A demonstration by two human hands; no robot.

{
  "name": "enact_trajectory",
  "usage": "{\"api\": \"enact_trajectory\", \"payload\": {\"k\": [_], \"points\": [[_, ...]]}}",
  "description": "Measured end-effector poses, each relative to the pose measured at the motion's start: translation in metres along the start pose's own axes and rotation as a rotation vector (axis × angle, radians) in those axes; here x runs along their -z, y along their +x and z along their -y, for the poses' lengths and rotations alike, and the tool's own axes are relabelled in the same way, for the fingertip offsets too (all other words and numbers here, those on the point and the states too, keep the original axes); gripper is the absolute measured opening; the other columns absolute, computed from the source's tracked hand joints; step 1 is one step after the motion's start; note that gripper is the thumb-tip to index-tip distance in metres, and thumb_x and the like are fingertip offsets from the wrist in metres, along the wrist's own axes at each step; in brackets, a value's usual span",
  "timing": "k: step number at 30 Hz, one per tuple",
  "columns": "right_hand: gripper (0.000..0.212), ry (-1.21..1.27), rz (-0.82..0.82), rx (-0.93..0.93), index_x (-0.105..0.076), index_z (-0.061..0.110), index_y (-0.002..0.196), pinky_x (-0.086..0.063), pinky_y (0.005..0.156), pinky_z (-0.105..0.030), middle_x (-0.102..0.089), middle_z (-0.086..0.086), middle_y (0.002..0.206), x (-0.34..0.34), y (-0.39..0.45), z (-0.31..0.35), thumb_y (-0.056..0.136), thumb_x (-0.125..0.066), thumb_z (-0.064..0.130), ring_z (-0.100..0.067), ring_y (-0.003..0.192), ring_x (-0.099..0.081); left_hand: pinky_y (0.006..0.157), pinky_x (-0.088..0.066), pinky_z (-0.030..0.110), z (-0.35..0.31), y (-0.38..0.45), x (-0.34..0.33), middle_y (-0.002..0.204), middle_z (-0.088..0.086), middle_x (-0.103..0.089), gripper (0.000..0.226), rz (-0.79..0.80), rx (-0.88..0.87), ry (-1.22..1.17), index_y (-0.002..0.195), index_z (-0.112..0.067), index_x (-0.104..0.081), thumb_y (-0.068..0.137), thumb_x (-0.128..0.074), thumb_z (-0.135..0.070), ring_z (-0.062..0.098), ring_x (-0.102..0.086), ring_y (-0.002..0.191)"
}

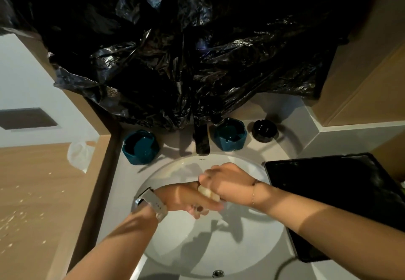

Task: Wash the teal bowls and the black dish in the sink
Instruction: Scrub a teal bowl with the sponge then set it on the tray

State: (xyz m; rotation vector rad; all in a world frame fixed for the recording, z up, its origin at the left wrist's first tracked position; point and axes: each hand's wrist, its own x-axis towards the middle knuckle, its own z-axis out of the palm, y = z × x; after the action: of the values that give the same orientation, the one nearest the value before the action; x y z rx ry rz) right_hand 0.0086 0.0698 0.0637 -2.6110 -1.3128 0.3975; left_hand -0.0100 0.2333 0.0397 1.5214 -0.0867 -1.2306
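Both forearms are stretched forward and angled inward, left hand (192, 198) is held palm-side up with fingers extended, right hand (228, 181) is laid across it, knuckles up, fingers curled over the left fingers

One small dark mark, seemingly a maker's name, sits on the white sink (166, 231), printed on the far rim at the foot of the black faucet (201, 139), beyond the fingertips. Its letters are too small and blurred to read. No other text, label, number or sign can be read anywhere.
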Motion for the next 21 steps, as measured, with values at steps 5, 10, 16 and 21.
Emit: {"api": "enact_trajectory", "payload": {"k": [5, 10, 16, 21], "points": [[0.023, 0.016, 0.271, -0.367, -0.070, 0.014, 0.100, -0.043, 0.072, -0.026, -0.068, -0.002, 0.100, -0.018, 0.018, -0.014, 0.086, -0.054, 0.020, -0.024, 0.093, -0.062, 0.057, -0.037, 0.018, 0.012, 0.025, -0.010, 0.085, 0.008, -0.066, 0.023, -0.510, 0.090, 0.644, 0.089, -0.010, -0.066, 0.095, -0.054, -0.029, 0.025, -0.059, 0.075], [0.012, 0.344, 0.474, -0.587, -0.058, 0.009, 0.070, -0.038, 0.054, -0.025, -0.052, -0.008, 0.069, -0.053, 0.028, -0.026, 0.080, -0.052, 0.007, -0.024, 0.062, -0.051, 0.075, -0.036, 0.027, 0.034, 0.037, -0.007, 0.105, 0.006, -0.070, 0.031, -0.612, 0.030, 1.217, 0.105, -0.013, -0.066, 0.099, -0.042, -0.032, 0.028, -0.063, 0.096], [0.030, 0.935, 0.869, -0.836, -0.036, 0.019, 0.052, -0.019, 0.038, -0.016, -0.028, 0.005, 0.039, -0.057, 0.035, -0.035, 0.078, -0.045, 0.006, -0.009, 0.035, -0.022, 0.073, -0.037, 0.030, 0.041, 0.049, 0.001, 0.108, 0.007, -0.069, 0.027, -0.594, 0.018, 1.332, 0.110, -0.010, -0.060, 0.099, -0.041, -0.025, 0.031, -0.065, 0.097], [0.040, 1.421, 1.033, -0.813, -0.032, 0.021, 0.048, -0.018, 0.030, -0.014, -0.029, 0.008, 0.034, -0.072, 0.029, -0.052, 0.087, -0.031, 0.008, -0.004, 0.027, -0.025, 0.071, -0.039, 0.030, 0.038, 0.054, -0.002, 0.105, 0.009, -0.069, 0.027, -0.612, 0.036, 1.293, 0.108, -0.008, -0.060, 0.099, -0.039, -0.023, 0.032, -0.065, 0.096]]}}
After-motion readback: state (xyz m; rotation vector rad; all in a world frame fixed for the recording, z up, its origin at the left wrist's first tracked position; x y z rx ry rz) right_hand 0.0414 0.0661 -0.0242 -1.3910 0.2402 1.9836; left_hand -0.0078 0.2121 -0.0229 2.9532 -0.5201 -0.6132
